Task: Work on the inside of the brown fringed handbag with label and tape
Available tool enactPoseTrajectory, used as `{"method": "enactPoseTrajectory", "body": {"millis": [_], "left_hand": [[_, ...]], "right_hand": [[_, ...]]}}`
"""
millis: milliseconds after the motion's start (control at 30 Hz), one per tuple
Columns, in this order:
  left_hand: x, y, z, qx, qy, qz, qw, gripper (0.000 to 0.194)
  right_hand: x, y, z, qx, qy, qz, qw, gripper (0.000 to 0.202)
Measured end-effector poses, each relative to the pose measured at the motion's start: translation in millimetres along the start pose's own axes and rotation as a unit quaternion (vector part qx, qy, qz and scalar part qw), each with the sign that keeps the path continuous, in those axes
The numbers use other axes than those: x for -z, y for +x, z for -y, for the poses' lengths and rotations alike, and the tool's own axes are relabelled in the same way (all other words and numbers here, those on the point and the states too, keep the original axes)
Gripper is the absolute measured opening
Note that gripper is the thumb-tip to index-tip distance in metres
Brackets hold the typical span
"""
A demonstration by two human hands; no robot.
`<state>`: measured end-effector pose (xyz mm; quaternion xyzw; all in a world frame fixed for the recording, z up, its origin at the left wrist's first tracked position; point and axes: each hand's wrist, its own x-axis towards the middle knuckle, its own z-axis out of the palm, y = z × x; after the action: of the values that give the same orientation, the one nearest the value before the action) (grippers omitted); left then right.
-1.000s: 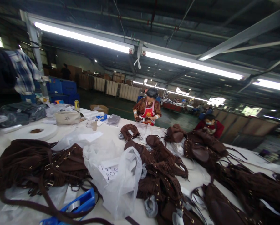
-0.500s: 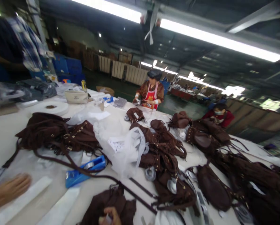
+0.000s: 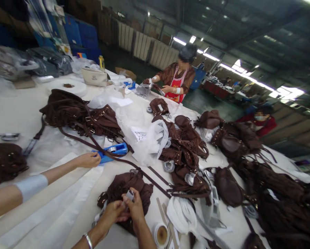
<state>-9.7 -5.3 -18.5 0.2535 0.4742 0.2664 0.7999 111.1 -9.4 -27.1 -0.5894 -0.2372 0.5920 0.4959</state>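
A dark brown drawstring bag [image 3: 141, 181] lies on the table in front of me, beneath both my hands. My right hand [image 3: 137, 207] pinches a small grey wrapped piece [image 3: 129, 195] over the bag. Close against it, my left hand [image 3: 110, 215], with a silver bangle at its wrist, has its fingers pinched together; what lies between them is hidden. From the left, another person's hand [image 3: 88, 160] reaches to the end of a blue tape dispenser [image 3: 121, 148].
More brown bags [image 3: 66, 107] lie left and right on the white table [image 3: 74, 204]. White plastic wrap [image 3: 144, 138] sits in the middle. Coiled white cord [image 3: 182, 214] and a tape roll [image 3: 161, 235] are near my right arm. A person in a red apron [image 3: 177, 83] works opposite.
The view has dipped, and both my hands now show, together at the bag. The other person's hand has moved from the far left to the tape dispenser.
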Motion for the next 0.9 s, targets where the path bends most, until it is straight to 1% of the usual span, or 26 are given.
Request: {"method": "enactPoseTrajectory", "body": {"millis": [100, 200, 267, 367, 467, 533, 633, 800, 833, 900], "left_hand": [[2.5, 0, 3, 0.006, -0.002, -0.001, 1.000, 0.070], [6.1, -3, 3, 0.000, -0.007, 0.017, 1.000, 0.065], [8.1, -4, 3, -0.007, -0.004, 0.022, 1.000, 0.061], [9.9, -3, 5, -0.005, 0.000, 0.014, 1.000, 0.058], [10.8, -1, 5, -0.007, -0.016, 0.020, 1.000, 0.055], [11.0, -2, 3, 0.000, -0.033, 0.016, 0.999, 0.059], [10.7, -6, -1, 0.019, -0.050, 0.003, 0.999, 0.066], [10.5, -6, -3, 0.014, -0.051, 0.017, 0.998, 0.062], [10.5, -4, -1, 0.010, -0.051, 0.016, 0.999, 0.061], [9.9, 0, 3, 0.002, -0.053, 0.007, 0.999, 0.060]], "right_hand": [[4, -4, 6, -0.007, 0.008, 0.009, 1.000, 0.060], [4, -3, 11, -0.004, -0.006, 0.017, 1.000, 0.055], [4, 0, 13, -0.014, -0.015, 0.032, 0.999, 0.057], [7, 2, 16, -0.034, -0.020, 0.049, 0.998, 0.063], [12, 4, 19, -0.042, -0.015, 0.035, 0.998, 0.064], [12, 7, 21, -0.041, -0.021, 0.028, 0.999, 0.066], [11, 14, 22, -0.048, -0.041, 0.039, 0.997, 0.065], [17, 22, 25, -0.075, -0.048, 0.074, 0.993, 0.066], [19, 22, 25, -0.074, -0.042, 0.077, 0.993, 0.068], [22, 24, 22, -0.052, -0.042, 0.071, 0.995, 0.071]]}}
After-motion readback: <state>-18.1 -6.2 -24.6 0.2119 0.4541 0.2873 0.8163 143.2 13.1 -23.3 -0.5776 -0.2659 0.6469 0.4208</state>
